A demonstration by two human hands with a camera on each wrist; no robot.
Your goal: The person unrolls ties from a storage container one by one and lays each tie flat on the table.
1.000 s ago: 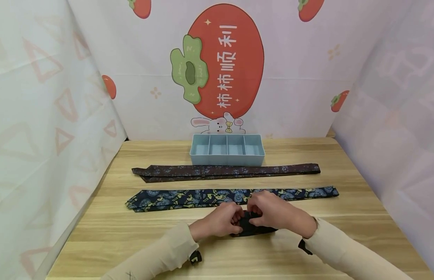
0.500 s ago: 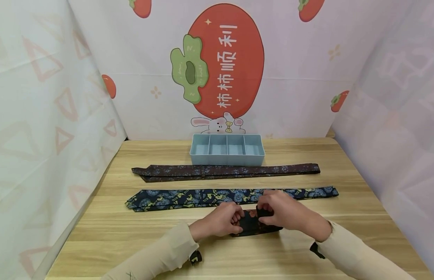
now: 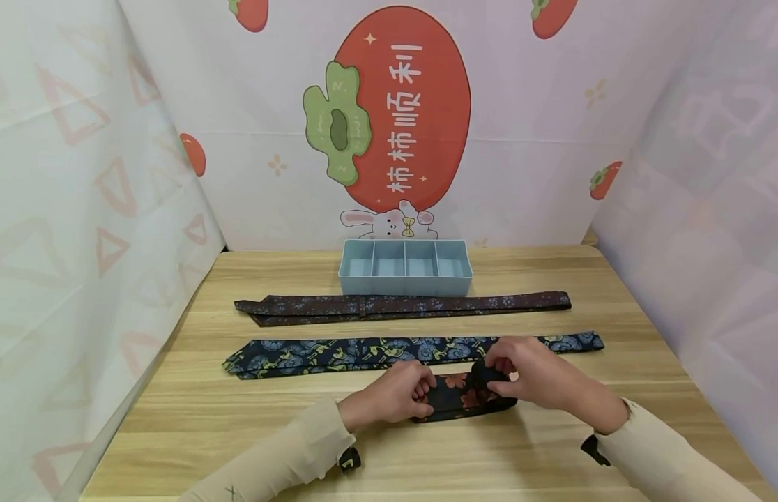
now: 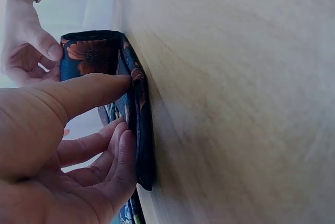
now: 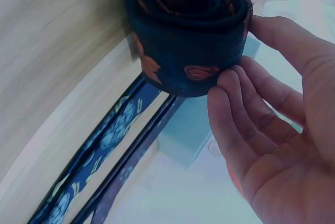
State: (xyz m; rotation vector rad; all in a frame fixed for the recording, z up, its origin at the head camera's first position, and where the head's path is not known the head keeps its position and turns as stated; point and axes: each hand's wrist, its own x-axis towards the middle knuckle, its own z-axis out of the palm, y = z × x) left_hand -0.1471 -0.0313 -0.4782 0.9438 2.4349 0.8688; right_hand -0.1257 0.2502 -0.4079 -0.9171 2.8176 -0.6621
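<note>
A dark necktie with orange flowers (image 3: 453,399) lies near the front of the table, partly wound into a roll. My left hand (image 3: 392,394) pinches its flat left part between thumb and fingers; in the left wrist view the thumb (image 4: 97,92) presses on the layered cloth. At the right end of the tie, my right hand (image 3: 546,380) grips the roll. The right wrist view shows the coiled layers of the rolled tie (image 5: 183,51) end-on, with thumb and fingertips on its outer side.
Behind the hands a navy tie with blue and yellow figures (image 3: 339,354) lies lengthwise across the table. Further back is a dark maroon tie with small flowers (image 3: 414,305). A light blue tray with several compartments (image 3: 406,286) stands behind it, near the printed curtain (image 3: 521,188).
My right hand has moved to the right and now holds a visible roll, with more flowered cloth exposed between the hands. The left hand has stayed in place.
</note>
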